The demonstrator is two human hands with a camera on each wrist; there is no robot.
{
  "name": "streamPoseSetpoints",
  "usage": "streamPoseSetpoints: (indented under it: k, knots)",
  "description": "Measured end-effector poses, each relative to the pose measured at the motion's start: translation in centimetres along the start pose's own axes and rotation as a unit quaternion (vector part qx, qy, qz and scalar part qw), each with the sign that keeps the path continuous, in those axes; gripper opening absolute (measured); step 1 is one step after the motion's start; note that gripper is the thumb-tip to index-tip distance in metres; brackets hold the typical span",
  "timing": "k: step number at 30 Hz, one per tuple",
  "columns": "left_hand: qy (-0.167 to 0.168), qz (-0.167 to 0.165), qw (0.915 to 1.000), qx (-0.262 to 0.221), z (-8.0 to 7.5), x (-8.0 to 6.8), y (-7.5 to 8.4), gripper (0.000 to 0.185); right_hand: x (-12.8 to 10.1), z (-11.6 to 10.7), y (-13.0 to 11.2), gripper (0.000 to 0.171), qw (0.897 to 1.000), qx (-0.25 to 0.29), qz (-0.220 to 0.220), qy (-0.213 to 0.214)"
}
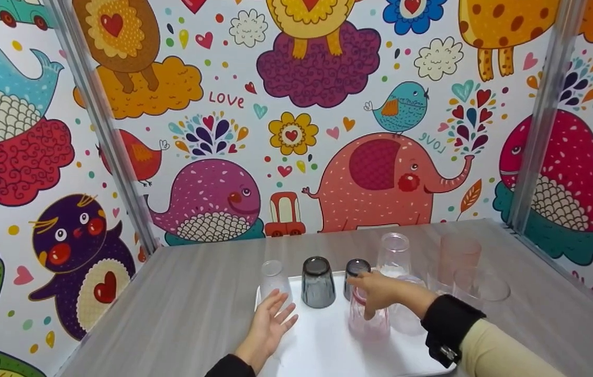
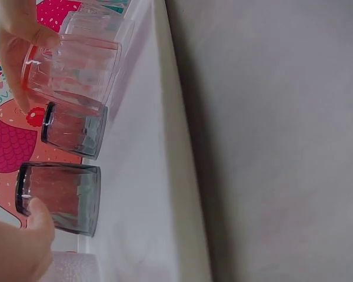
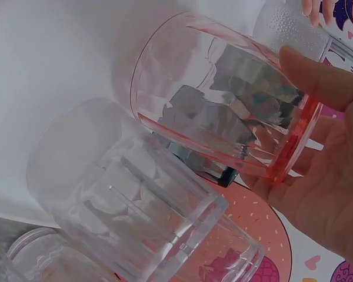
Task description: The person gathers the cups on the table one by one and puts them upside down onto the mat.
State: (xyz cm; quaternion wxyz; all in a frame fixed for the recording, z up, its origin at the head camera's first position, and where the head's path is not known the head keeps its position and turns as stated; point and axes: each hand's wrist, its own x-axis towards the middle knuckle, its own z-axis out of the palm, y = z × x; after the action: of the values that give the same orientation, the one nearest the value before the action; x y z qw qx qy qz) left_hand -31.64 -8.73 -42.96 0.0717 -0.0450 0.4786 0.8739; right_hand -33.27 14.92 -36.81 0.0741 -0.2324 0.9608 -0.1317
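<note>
A white tray [image 1: 322,340] lies on the grey table [image 1: 197,303]. My right hand [image 1: 375,293] grips an upside-down pink ribbed cup [image 1: 368,320] by its base, its rim on or just above the tray. In the right wrist view that pink cup [image 3: 223,111] lies in my palm [image 3: 323,182], beside a clear ribbed cup [image 3: 135,205]. My left hand [image 1: 274,317] is open with straight fingers, just in front of a small clear upturned cup [image 1: 273,277]. Two dark grey cups [image 1: 318,281] [image 1: 355,269] stand upside down between the hands, and show again [image 2: 73,129] [image 2: 59,197] in the left wrist view.
A tall clear cup [image 1: 393,254] stands at the tray's far right corner. A frosted pink cup [image 1: 458,255] and a clear glass [image 1: 480,290] stand on the table right of the tray. Cartoon-patterned walls close in the table on three sides.
</note>
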Motion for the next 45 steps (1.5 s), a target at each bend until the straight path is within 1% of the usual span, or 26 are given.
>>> streamPoseSetpoints:
  k: [4, 10, 12, 17, 24, 29, 32, 37, 41, 43, 45]
  knots:
    - [0.002, 0.002, 1.0, -0.001, 0.0, 0.0, -0.1, 0.06, 0.1, 0.2, 0.1, 0.073, 1.0, 0.002, -0.004, -0.005]
    - [0.003, -0.007, 0.9999, -0.007, 0.0, 0.2, -0.3, 0.06, 0.2, 0.7, 0.4, 0.073, 1.0, 0.01, -0.004, -0.008]
    - [-0.001, -0.004, 1.0, -0.006, 0.0, 0.1, -0.4, 0.059, 0.2, 0.7, 0.3, 0.073, 1.0, 0.009, -0.011, -0.006]
    - [-0.002, -0.001, 1.0, -0.003, 0.0, 0.0, -0.6, 0.058, 0.2, 0.8, 0.2, 0.072, 1.0, 0.014, -0.012, -0.009]
    - [0.007, -0.01, 0.9999, -0.005, -0.1, 0.2, -0.5, 0.058, 0.2, 0.9, 0.3, 0.071, 1.0, 0.023, -0.001, -0.016]
    - [0.002, -0.009, 1.0, -0.002, -0.1, 0.3, -0.5, 0.057, 0.3, 1.0, 0.3, 0.07, 0.999, 0.039, 0.005, -0.022]
    - [0.006, -0.011, 0.9999, -0.002, -0.1, 0.4, -0.6, 0.056, 0.3, 1.0, 0.4, 0.07, 0.999, 0.046, 0.011, -0.025]
    - [0.003, -0.01, 0.9999, -0.006, 0.0, 0.4, -0.5, 0.056, 0.4, 0.8, 0.2, 0.073, 0.998, 0.048, 0.026, -0.025]
    - [-0.004, -0.008, 0.9999, -0.004, 0.0, 0.1, -0.3, 0.057, 0.1, 0.4, 0.1, 0.076, 0.999, 0.042, 0.015, -0.008]
    - [-0.007, -0.008, 0.9999, 0.0, -0.1, -0.2, -0.3, 0.057, -0.4, 0.0, 0.0, 0.075, 0.999, 0.039, -0.008, 0.017]
    - [-0.007, -0.008, 0.9999, 0.003, -0.3, -0.3, -0.2, 0.057, -1.1, -1.0, -0.1, 0.07, 0.997, 0.031, -0.048, 0.057]
